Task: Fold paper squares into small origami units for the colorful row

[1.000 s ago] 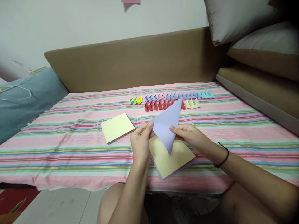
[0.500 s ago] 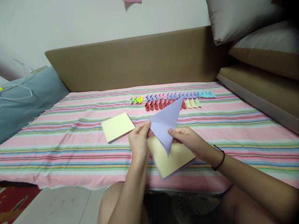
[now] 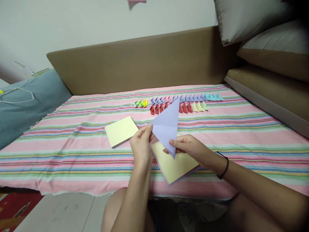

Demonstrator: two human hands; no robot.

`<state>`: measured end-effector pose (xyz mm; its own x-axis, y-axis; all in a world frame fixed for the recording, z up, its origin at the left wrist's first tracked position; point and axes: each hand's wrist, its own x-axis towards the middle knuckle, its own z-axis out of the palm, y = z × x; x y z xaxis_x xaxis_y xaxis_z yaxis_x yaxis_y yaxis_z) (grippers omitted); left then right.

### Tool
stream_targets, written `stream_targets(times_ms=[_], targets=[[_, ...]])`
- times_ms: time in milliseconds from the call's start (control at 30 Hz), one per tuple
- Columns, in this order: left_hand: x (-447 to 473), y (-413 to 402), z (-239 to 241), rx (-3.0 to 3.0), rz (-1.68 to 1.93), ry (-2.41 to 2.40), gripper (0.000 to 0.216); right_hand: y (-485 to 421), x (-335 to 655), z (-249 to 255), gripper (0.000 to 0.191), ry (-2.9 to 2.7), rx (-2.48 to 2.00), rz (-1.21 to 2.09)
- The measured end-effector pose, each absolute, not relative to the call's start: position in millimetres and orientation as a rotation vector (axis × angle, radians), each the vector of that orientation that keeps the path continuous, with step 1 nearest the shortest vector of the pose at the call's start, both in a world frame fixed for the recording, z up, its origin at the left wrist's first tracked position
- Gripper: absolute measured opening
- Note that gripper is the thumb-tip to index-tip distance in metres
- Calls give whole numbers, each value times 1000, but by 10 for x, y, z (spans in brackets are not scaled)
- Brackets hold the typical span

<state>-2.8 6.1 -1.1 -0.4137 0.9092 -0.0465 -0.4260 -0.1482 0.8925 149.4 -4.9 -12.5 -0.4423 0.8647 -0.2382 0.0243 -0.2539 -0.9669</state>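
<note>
A thin, lavender sheet of paper folded into a triangle [image 3: 166,124] is held in the air, over the far part of a stack of square paper sheets with a pale yellow sheet on top [image 3: 178,172], which serves here as the landmark. The left hand [image 3: 142,140] has its grip pinched on the triangle's left corner, thumb uppermost. The right hand [image 3: 187,145] has its grip clamped on the triangle near its lower point, thumb in front and fingers behind; a thin black cord bracelet [image 3: 227,167] circles that wrist.

Left of the landmark stack and a little beyond it lies a second pale yellow paper stack [image 3: 122,130], just beside the left hand. Well beyond the landmark stand small folded paper shapes: a back row in lavender, pink and turquoise [image 3: 195,97], a front row of dark red ones [image 3: 156,109] partly hidden by the triangle, ending in cream and pale green ones [image 3: 198,107], and a green and yellow trio [image 3: 141,103] to their left. Under the landmark spreads a pink, multicoloured striped cloth [image 3: 72,135].
</note>
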Motion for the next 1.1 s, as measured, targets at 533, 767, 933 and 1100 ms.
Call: stream_targets(times_ms=[533, 767, 933, 1100], targets=[[-152, 128, -47, 598, 1864, 1108, 18, -77, 1424, -234, 41, -1439, -1087, 1826], [-186, 138, -68, 580, 1878, 1100, 17, -66, 1418, -276, 37, -1463, -1073, 1795], [-175, 140, -75, 539, 1879, 1104, 16, -26, 1459, -242, 39, -1602, -1033, 1825], [-208, 158, -84, 530, 1892, 1088, 14, -13, 1554, -148, 35, -1749, -1030, 1878]])
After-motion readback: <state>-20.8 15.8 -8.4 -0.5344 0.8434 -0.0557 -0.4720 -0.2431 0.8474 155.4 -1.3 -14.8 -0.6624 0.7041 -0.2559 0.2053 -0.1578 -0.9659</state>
